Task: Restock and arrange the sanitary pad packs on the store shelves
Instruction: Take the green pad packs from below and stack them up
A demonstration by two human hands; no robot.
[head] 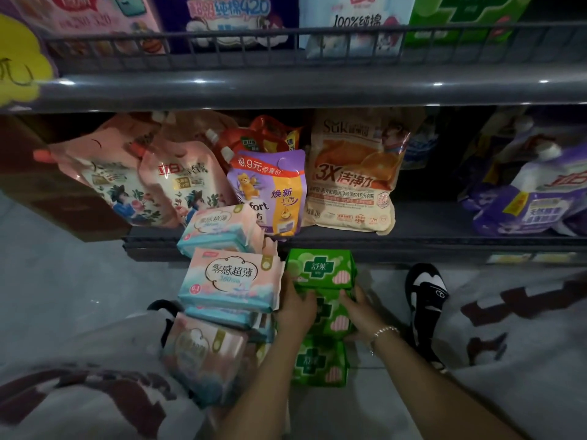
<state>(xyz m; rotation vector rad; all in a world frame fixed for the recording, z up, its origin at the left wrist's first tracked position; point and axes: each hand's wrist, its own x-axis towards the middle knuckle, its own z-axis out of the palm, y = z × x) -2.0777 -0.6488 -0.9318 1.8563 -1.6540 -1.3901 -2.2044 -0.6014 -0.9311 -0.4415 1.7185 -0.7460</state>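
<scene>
Both hands, left hand (297, 308) and right hand (357, 308), seem to squeeze a shiny green plastic pad pack (327, 308) on the floor, beside pink-and-blue pad packs (230, 282).

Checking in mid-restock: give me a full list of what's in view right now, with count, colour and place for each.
green pad packs: at least three, green, in a row on the floor below the bottom shelf
pink pad packs: at least four, pink and pale blue, piled on the floor left of the green ones
refill pouches: several, pink, red, purple, cream, on the bottom shelf
purple bottle packs: count unclear, purple and white, bottom shelf far right
upper shelf packs: four visible, pink, blue, white, green, behind the rail
sandal: one, black and white, floor right
left hand: grip on the middle green pack
right hand: grip on the same pack, bracelet at wrist
</scene>
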